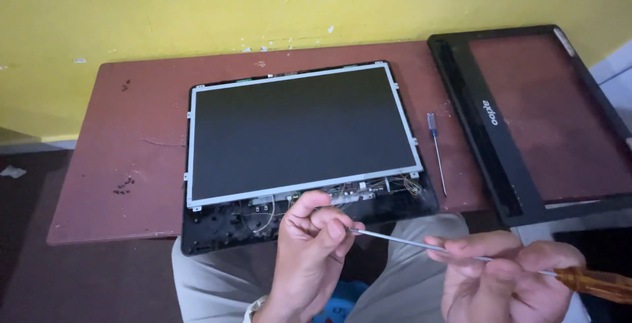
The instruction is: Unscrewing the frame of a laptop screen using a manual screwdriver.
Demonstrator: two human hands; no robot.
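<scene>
A laptop lid [197, 237] lies on a reddish-brown table [125, 132] with its bezel off. The bare dark screen panel [303, 129] in a silver frame shows, with wires and small boards [368, 188] along its near edge. My right hand [507, 273] grips a long screwdriver [401, 239] with an amber handle [602, 283]. My left hand [313, 231] pinches the tip of its shaft with curled fingers, just in front of the lid's near edge. Whether a screw sits at the tip is too small to tell.
A black screen bezel frame [487, 138] lies at the table's right end, overhanging it. A second thin screwdriver [436, 152] rests between lid and bezel. Several small dark screws [124, 186] lie at the table's left. A yellow wall [197, 7] stands behind. My knees [217, 283] are below.
</scene>
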